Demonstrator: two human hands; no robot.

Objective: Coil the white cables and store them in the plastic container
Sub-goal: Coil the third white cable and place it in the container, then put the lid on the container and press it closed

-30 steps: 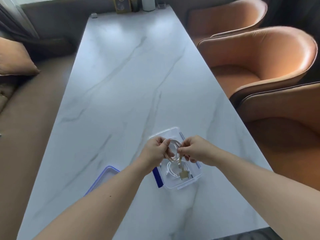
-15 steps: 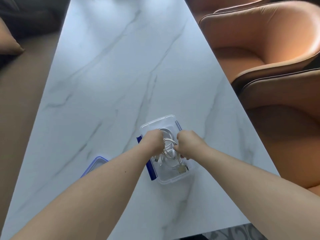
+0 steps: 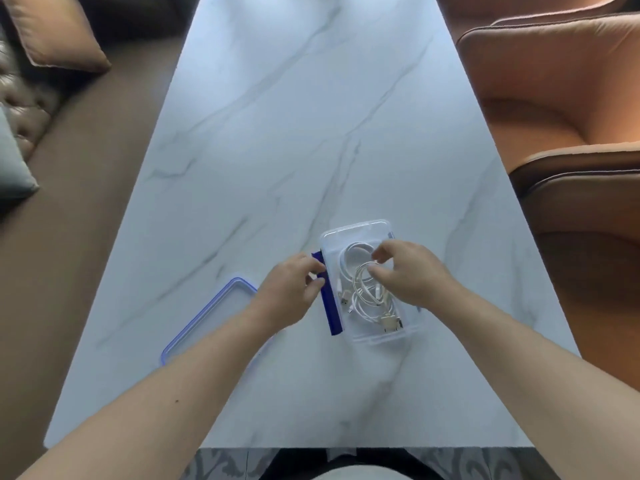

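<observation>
The clear plastic container [image 3: 360, 227] stands open on the marble table, with a blue latch [image 3: 331, 313] hanging down its left side. Several coiled white cables [image 3: 360, 289] lie inside it, their plugs near the front. My right hand [image 3: 407, 273] hovers over the right half of the container, thumb and fingers apart just above the top coil. My left hand [image 3: 292, 287] sits just left of the container, its fingers loosely curled, with the fingertips at the top of the blue latch. Neither hand holds a cable.
The container's blue-rimmed lid [image 3: 207, 317] lies flat on the table to the left, partly under my left forearm. Orange armchairs [image 3: 561, 98] line the table's right side. A brown sofa with cushions [image 3: 52, 36] runs along the left. The table's near edge [image 3: 311, 446] is close to me.
Both hands lowered the coiled cable into the container and let it go. My left hand drew back to the container's left side; my right hand's fingers spread apart. The view tilted downward.
</observation>
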